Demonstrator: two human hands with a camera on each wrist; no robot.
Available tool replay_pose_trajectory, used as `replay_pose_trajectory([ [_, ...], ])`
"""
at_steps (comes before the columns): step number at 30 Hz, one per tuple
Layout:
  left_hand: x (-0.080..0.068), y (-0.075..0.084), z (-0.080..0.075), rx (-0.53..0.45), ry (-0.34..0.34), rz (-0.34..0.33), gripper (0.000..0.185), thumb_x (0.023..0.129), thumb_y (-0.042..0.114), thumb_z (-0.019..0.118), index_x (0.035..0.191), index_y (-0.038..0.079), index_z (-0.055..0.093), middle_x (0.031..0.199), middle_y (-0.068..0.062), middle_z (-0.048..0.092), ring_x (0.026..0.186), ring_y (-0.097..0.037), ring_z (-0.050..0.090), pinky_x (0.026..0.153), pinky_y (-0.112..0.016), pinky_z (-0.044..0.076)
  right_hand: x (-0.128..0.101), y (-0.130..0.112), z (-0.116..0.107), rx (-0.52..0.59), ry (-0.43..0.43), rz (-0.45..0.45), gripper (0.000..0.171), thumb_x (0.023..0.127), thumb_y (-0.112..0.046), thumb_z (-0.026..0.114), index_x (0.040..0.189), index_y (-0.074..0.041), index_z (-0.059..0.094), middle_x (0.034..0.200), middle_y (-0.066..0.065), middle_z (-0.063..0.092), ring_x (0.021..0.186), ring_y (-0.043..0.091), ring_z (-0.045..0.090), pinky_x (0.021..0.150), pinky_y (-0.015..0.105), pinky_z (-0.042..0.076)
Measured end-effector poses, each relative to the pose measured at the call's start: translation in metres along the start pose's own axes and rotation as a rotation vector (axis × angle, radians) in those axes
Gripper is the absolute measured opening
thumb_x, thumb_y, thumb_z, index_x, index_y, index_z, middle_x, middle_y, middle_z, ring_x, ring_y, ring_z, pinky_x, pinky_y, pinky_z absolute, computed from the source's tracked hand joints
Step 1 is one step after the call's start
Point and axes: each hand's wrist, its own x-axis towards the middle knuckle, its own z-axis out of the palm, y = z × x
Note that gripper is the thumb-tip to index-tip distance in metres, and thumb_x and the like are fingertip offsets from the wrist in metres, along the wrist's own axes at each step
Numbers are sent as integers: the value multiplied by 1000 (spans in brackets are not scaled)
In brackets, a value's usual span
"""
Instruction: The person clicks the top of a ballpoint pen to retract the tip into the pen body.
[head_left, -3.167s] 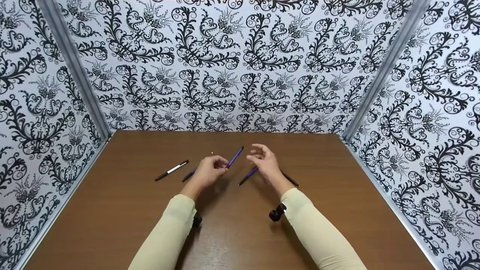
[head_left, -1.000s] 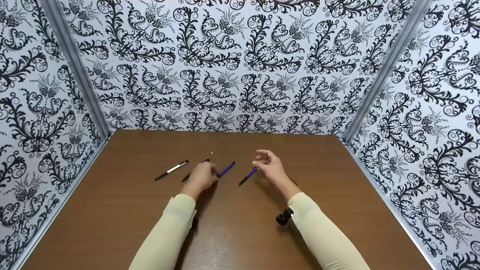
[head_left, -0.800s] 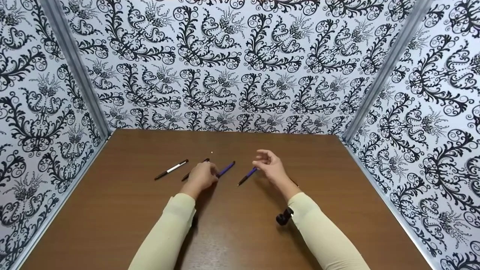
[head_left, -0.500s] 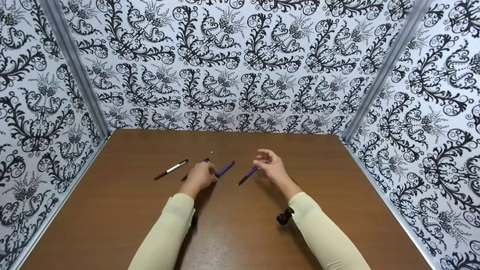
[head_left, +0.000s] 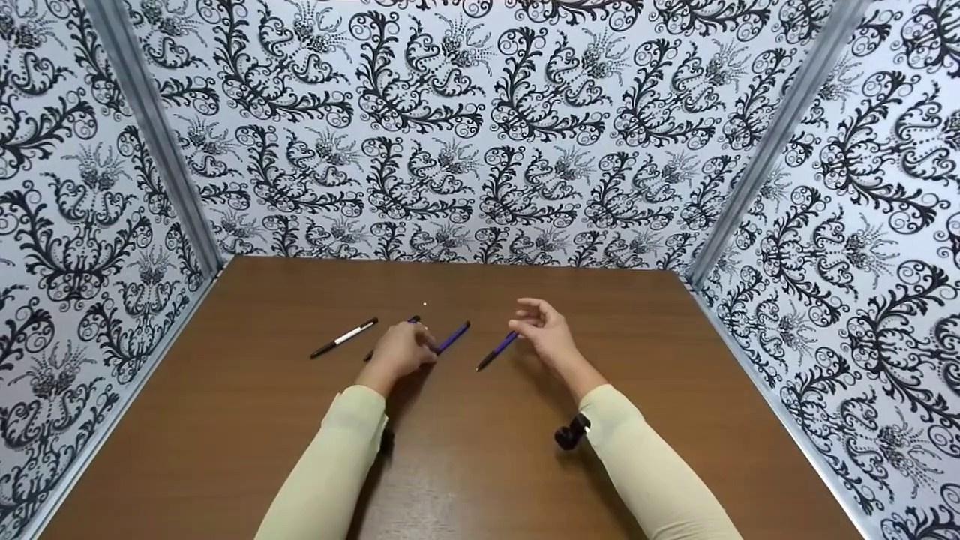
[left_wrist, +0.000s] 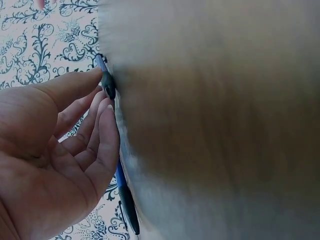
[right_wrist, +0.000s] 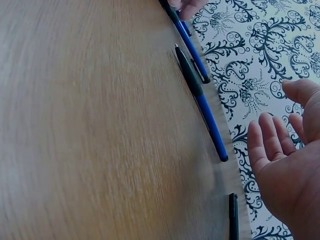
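Head view: left hand (head_left: 401, 351) rests fingers on blue pen (head_left: 452, 337) on bench (head_left: 480, 465); right hand (head_left: 546, 332) loose, holding nothing, near 2nd pen (head_left: 496, 351).

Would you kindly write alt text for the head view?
Two hands in cream sleeves hover over pens on a brown table: the left hand touches a purple pen, the right hand is open above another.
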Motion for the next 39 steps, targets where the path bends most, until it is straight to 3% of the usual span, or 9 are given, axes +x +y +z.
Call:
replay_pose_trajectory([
  [7,1,2,-3,-57,-4,-28,21,93,11,87,113,5,83,101,-6,78,96,-27,72,89,-47,61,0,-1,-2,0,0,1,43,96,7,80,138,5,67,128,35,68,95,14,73,93,52,64],
  [10,3,5,-3,-75,1,4,21,95,12,85,114,6,82,105,-6,79,100,-27,73,93,-48,61,0,-1,-5,-13,12,-2,42,97,6,79,137,4,68,126,32,69,94,14,72,91,47,65],
  [16,4,17,1,-157,-19,95,20,98,8,82,116,2,79,109,-11,78,105,-28,72,96,-49,60,0,0,-10,-143,61,-90,41,98,4,79,137,6,66,126,34,68,102,25,70,82,22,56],
  [23,7,35,17,-282,-58,170,24,98,5,81,121,-1,76,118,-23,75,106,-29,70,97,-49,59,0,2,-11,-207,75,-125,44,96,3,80,138,5,66,126,25,72,112,39,71,92,27,56],
  [30,8,50,34,-355,-60,139,33,95,3,84,125,-4,73,120,-21,75,105,-29,70,97,-46,59,2,6,-10,-200,93,-118,43,97,1,80,138,6,65,126,25,72,116,41,71,97,31,56],
  [39,14,66,53,-389,-37,51,40,94,4,86,129,-7,71,123,-25,75,109,-31,72,99,-47,59,0,6,-6,-153,141,-81,41,99,0,78,137,7,65,129,35,68,113,39,69,83,20,53],
])
